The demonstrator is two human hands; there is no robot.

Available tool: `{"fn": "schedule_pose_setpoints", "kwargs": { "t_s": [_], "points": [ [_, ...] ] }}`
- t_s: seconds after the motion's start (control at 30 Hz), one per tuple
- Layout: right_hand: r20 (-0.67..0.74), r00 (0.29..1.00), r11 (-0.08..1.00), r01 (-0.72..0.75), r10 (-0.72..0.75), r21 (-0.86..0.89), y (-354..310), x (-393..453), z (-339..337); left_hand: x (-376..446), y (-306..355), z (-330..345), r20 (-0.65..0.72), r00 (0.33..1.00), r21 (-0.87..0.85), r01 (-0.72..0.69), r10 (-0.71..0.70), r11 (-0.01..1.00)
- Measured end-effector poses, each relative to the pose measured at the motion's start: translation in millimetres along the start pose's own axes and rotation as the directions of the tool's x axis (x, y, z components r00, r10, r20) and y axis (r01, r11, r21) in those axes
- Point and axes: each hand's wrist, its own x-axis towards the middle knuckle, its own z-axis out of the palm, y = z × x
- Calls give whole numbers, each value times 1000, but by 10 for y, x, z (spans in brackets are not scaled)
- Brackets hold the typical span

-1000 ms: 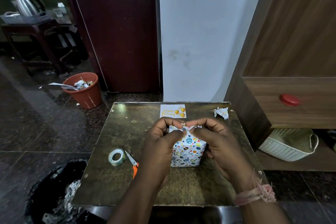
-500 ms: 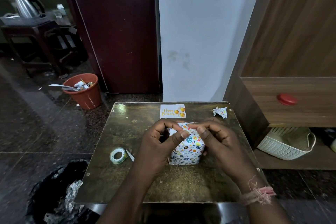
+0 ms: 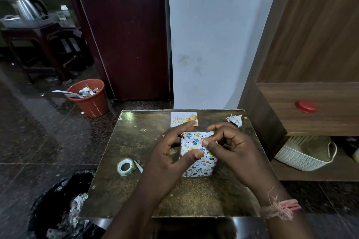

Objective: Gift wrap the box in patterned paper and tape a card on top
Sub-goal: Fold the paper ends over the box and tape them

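Patterned paper, white with coloured balls and leaves, already covers the box [image 3: 198, 153] that stands on the small table [image 3: 136, 141] between my hands. My left hand [image 3: 167, 153] curls round its left side, thumb pressed flat on the near face and forefinger reaching over the far top edge. My right hand [image 3: 231, 147] pinches with thumb and forefinger at the top face near the right edge; I judge this to be a loose flap or a bit of tape, but it is too small to tell, and the other fingers are curled in.

I take the step in hand to be closing off the last fold on top, with the wrapping nearly done. The birthday card [image 3: 184, 119] lies flat just beyond my left fingertips, not yet on the box. The next move should call for tape: the tape roll [image 3: 125, 167] sits just left of my left wrist, with a white blade-like tip [image 3: 138, 166] beside it that may be scissors, mostly hidden by my arm.

The box sits well inside the table's edges. There is bare room on the tabletop left of my left hand and near my wrists. A crumpled paper scrap [image 3: 235, 120] lies beyond my right hand near the far right corner, apart from the box.
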Motion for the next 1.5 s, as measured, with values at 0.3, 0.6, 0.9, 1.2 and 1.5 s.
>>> {"fn": "schedule_pose_setpoints", "kwargs": {
  "t_s": [0.3,0.6,0.9,1.2,1.5],
  "points": [
    [60,998,1000,10,-8,-25,-22,-15,-13,1,-14,4,-32,997,76,-67,70,995],
    [-46,999,999,-12,15,45,21,-9,-10,12,-113,5,-60,980,290,-166,191,942],
    [-50,999,1000,-3,3,-4,14,-14,-23,-4,-156,5,-105,972,279,-176,212,944],
    [-53,997,999,48,-49,-16,-103,8,60,-35,-38,-138,-51,979,297,-175,199,939],
    [-260,930,964,242,-262,-106,-287,74,161,-210,-161,-834,-309,944,247,200,-118,948]
  ]
}}
